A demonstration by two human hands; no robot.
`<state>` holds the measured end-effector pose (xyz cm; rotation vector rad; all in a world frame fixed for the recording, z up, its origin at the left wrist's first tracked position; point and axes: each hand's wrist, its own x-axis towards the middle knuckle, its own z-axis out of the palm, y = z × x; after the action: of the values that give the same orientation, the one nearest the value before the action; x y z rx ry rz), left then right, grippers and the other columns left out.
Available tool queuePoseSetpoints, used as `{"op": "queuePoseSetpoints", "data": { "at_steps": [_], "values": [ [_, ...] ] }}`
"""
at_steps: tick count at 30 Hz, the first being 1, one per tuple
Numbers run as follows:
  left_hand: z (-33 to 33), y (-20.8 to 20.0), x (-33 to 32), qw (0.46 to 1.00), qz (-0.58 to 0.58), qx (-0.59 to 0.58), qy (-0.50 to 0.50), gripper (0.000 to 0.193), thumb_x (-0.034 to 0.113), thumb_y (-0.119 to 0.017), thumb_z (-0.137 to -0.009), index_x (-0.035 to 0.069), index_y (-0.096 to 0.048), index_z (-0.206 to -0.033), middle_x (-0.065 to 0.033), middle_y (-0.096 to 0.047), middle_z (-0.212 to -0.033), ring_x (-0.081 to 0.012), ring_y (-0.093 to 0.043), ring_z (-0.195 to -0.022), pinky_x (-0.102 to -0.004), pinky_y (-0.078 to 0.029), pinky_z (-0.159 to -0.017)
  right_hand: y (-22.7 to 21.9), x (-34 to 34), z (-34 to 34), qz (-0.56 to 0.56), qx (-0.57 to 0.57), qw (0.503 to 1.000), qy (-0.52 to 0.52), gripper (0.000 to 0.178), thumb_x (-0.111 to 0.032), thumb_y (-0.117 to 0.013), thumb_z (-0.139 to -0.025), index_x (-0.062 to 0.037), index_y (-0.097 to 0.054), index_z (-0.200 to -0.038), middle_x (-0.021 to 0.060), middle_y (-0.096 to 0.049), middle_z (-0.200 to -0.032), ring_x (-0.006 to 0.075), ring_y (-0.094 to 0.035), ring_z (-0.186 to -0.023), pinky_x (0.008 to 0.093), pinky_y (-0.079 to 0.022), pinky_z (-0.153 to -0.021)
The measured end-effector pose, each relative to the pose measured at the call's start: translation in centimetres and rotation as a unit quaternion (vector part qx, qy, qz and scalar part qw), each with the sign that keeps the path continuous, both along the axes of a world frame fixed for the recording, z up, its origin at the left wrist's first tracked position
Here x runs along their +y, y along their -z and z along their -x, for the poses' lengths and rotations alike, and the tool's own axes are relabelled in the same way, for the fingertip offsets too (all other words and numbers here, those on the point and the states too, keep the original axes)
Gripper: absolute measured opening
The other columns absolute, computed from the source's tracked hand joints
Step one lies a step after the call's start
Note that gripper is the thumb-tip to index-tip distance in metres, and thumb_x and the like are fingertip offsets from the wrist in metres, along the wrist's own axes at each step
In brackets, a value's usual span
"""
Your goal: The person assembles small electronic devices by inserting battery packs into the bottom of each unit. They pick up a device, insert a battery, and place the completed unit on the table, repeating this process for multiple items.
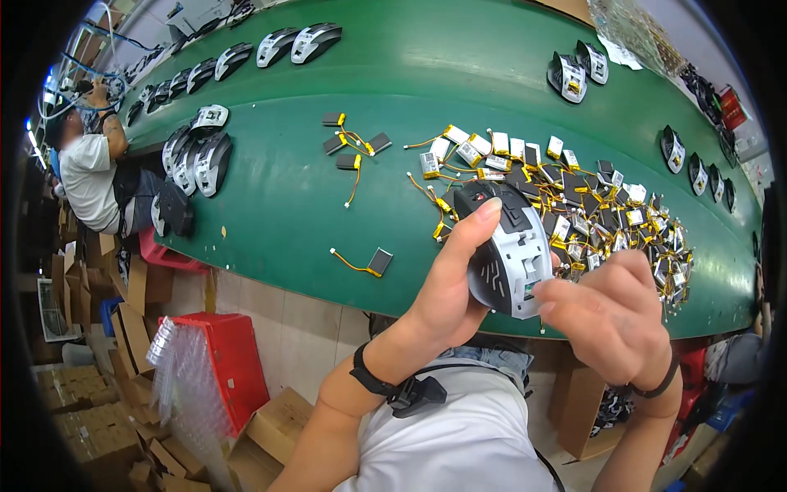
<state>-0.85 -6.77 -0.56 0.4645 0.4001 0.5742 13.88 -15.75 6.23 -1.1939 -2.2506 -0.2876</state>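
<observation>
My left hand [449,283] grips a black and grey computer mouse shell [507,246], held underside up over the near edge of the green conveyor belt [426,90]. My right hand [608,316] is at the shell's lower right side, fingertips pinched against an opening there; whatever sits between them is too small to tell. Just beyond the shell lies a heap of small flat batteries with yellow wires [590,209]. A single battery [373,262] rests on the belt to the left of my left hand.
More mouse shells lie in rows at the belt's far left [197,156], top [299,43] and right [697,168]. A seated person [90,172] works at the far left. A red crate [225,361] and cardboard boxes [98,410] stand on the floor.
</observation>
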Motion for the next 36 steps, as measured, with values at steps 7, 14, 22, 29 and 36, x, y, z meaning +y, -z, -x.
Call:
{"op": "queuePoseSetpoints", "data": {
  "at_steps": [7,14,22,29,36],
  "values": [
    [0.0,0.3,0.0,1.0,-0.006,0.007,0.002,0.053,0.049,-0.042,-0.094,0.001,-0.058,-0.112,-0.0185,-0.069,-0.095,-0.0265,-0.069,-0.085,-0.0373,-0.056,-0.079,0.1,0.4,0.0,0.029,-0.014,0.999,-0.003,0.026,-0.009,-0.07,-0.06,-0.0035,-0.064,-0.085,0.0044,-0.067,-0.086,0.0141,-0.054,-0.064,0.0289,-0.041,-0.062],
    [-0.3,0.6,0.0,0.999,-0.021,0.019,-0.034,0.05,0.047,-0.042,-0.094,0.002,-0.059,-0.11,-0.0173,-0.069,-0.092,-0.0262,-0.069,-0.08,-0.0376,-0.057,-0.076,1.2,-0.2,0.7,0.012,-0.016,0.999,0.044,0.025,-0.008,-0.068,-0.06,-0.0027,-0.065,-0.084,0.0083,-0.068,-0.088,0.0145,-0.053,-0.062,0.0294,-0.042,-0.062],
    [-0.6,0.9,-0.8,0.999,-0.014,0.025,-0.042,0.051,0.045,-0.04,-0.094,0.0,-0.057,-0.109,-0.0188,-0.068,-0.09,-0.0279,-0.069,-0.075,-0.0382,-0.058,-0.068,1.8,-1.0,0.5,0.039,0.006,0.999,0.013,0.02,-0.007,-0.068,-0.059,-0.0012,-0.063,-0.078,0.0146,-0.067,-0.091,0.0167,-0.051,-0.06,0.0314,-0.042,-0.058],
    [-0.6,0.2,-1.0,0.992,-0.101,0.058,-0.056,0.055,0.046,-0.04,-0.092,-0.002,-0.054,-0.114,-0.0201,-0.066,-0.097,-0.0276,-0.069,-0.08,-0.0367,-0.057,-0.071,2.5,-2.0,0.2,0.019,0.03,0.999,0.02,0.019,-0.008,-0.068,-0.059,-0.0018,-0.059,-0.074,0.0171,-0.069,-0.098,0.0153,-0.048,-0.058,0.0292,-0.039,-0.055],
    [0.0,-0.4,0.1,0.994,-0.099,0.033,-0.023,0.061,0.051,-0.04,-0.09,-0.003,-0.053,-0.117,-0.0237,-0.066,-0.103,-0.0297,-0.069,-0.08,-0.0388,-0.058,-0.072,3.3,-2.1,0.5,-0.006,0.071,0.997,0.041,0.018,-0.003,-0.071,-0.068,-0.0044,-0.061,-0.083,0.0131,-0.071,-0.104,0.0129,-0.05,-0.057,0.0271,-0.039,-0.061]
  ]
}}
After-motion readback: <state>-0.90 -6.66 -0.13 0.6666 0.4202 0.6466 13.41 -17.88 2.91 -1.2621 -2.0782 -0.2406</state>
